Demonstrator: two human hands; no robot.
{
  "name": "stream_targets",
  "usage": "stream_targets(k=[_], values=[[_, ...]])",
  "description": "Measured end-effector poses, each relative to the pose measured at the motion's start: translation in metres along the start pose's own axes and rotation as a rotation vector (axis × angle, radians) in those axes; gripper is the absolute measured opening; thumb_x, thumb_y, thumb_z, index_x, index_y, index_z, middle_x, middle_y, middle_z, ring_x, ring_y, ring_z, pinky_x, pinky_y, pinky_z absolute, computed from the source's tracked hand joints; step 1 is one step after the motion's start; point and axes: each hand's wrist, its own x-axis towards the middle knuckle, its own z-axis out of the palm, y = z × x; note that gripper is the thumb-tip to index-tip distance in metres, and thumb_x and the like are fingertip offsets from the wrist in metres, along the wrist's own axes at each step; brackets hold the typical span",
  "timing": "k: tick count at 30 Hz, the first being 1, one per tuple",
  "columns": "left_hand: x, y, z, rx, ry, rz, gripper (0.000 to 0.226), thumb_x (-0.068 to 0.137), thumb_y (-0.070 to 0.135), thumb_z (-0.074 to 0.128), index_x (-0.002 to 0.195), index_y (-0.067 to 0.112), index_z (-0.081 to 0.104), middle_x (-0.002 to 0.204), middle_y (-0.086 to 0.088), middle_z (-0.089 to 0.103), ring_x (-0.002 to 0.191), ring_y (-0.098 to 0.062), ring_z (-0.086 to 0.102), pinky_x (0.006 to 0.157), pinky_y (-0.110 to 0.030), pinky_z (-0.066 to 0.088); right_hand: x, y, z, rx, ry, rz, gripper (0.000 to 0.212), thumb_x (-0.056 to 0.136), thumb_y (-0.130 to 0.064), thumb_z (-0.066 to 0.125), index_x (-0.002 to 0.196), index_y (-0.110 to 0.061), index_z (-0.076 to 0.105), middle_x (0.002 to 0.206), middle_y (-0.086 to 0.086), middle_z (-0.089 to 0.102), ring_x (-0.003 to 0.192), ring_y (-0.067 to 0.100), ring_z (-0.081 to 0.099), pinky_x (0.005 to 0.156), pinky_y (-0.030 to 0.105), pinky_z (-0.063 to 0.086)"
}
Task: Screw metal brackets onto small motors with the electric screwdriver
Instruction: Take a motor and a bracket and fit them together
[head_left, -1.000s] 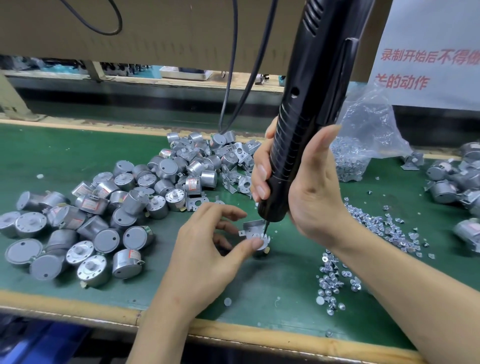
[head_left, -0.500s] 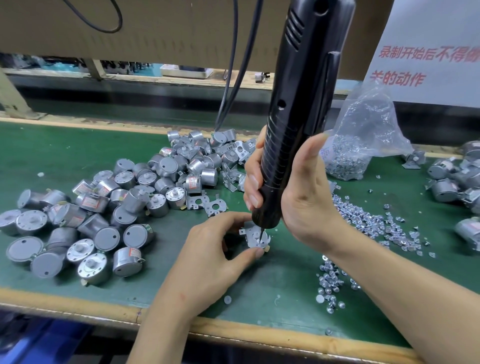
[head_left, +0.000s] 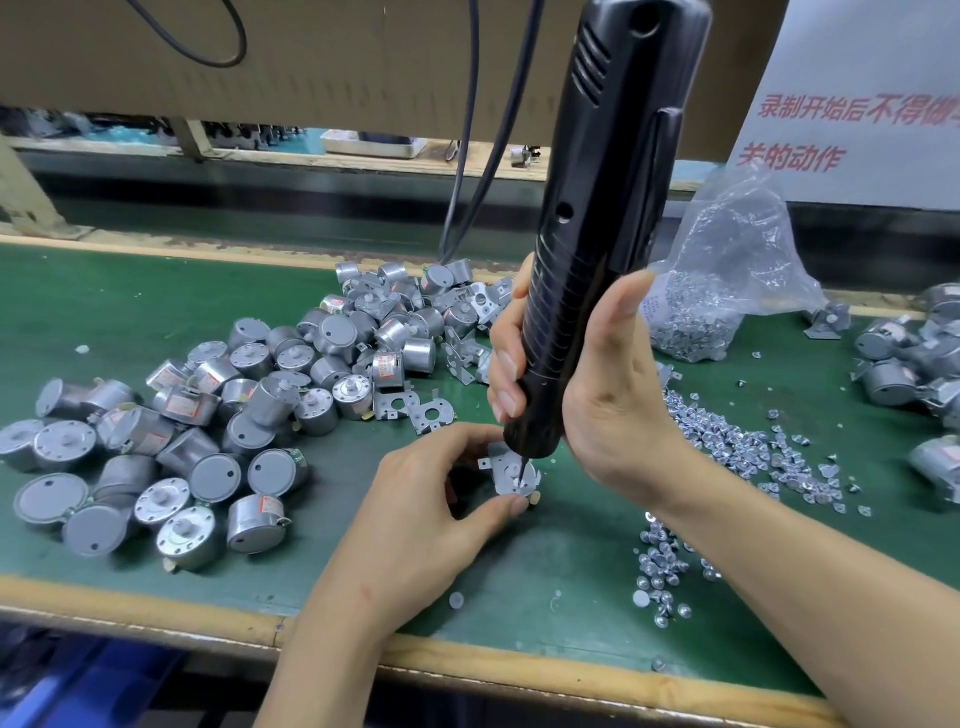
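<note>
My right hand (head_left: 597, 395) grips the black electric screwdriver (head_left: 597, 218) upright, fingers wrapped round its lower body. Its thin bit points down onto a metal bracket (head_left: 506, 470) that lies on top of a small motor, mostly hidden under the bracket and my fingers. My left hand (head_left: 436, 499) holds that motor and bracket on the green mat, thumb at the near edge and fingers curled round the far side. Two loose brackets (head_left: 415, 410) lie just behind my left hand.
A heap of silver motors (head_left: 208, 415) covers the left half of the green mat (head_left: 130, 301). Loose screws (head_left: 727, 447) spread at the right, with a plastic bag of screws (head_left: 727, 280) behind. More motors (head_left: 914, 364) sit at far right. The wooden table edge (head_left: 519, 670) runs close in front.
The screwdriver has swung more upright and shifted slightly left, its bit now set on the bracket. My left hand has closed more tightly round the motor.
</note>
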Motion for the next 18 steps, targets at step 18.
stream_targets(k=[18], values=[[0.0010,-0.0018,0.0061,0.099,-0.021,-0.010,0.035,0.075,0.037,0.081,0.098,0.038,0.054,0.091,0.019,0.064,0.088,-0.001,0.056,0.071,-0.013,0.039,-0.0042,0.0056,0.0045,-0.100,-0.051,0.024,0.075,0.078,-0.087,0.040,0.082,-0.013,0.047,0.058,0.000,0.048,0.043,0.018,0.044,0.043,0.046,0.035]])
